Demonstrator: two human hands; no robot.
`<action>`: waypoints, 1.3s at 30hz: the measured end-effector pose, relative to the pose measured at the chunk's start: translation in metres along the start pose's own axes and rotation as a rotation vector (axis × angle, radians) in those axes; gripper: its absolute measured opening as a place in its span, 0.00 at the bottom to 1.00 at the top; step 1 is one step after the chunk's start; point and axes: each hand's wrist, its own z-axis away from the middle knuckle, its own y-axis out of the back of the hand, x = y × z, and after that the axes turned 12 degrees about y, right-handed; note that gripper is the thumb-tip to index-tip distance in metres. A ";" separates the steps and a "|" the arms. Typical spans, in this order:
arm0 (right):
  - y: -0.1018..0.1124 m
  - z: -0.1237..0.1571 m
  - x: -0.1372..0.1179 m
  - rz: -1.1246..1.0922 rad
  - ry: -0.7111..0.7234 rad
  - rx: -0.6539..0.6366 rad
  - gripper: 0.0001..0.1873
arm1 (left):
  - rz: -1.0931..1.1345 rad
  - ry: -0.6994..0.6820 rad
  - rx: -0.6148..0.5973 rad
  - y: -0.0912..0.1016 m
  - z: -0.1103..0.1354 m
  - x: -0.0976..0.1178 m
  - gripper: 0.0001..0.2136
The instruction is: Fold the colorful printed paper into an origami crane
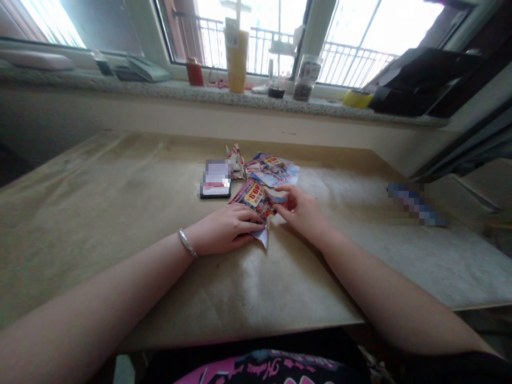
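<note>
A folded piece of colourful printed paper [256,201] with a yellow price tag lies on the beige table [120,213]. My left hand [224,229], with a silver bracelet on the wrist, lies flat on the paper's near left part, fingers stretched out and pressing it down. My right hand [302,210] pinches the paper's right edge with thumb and fingers. Behind it lie a flat printed leaflet [276,170] and a small folded paper figure [237,159]. A phone [216,180] lies just left of the papers.
A stone windowsill [160,89] runs along the back, holding a tall yellow bottle [237,60], a red can [194,72], a jar [306,79], a yellow bowl [358,98] and a black device [420,80]. A blurred packet [416,205] lies at the table's right.
</note>
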 end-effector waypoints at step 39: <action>-0.002 0.005 -0.017 -0.095 0.204 -0.110 0.07 | -0.120 0.112 0.281 -0.012 -0.001 -0.011 0.48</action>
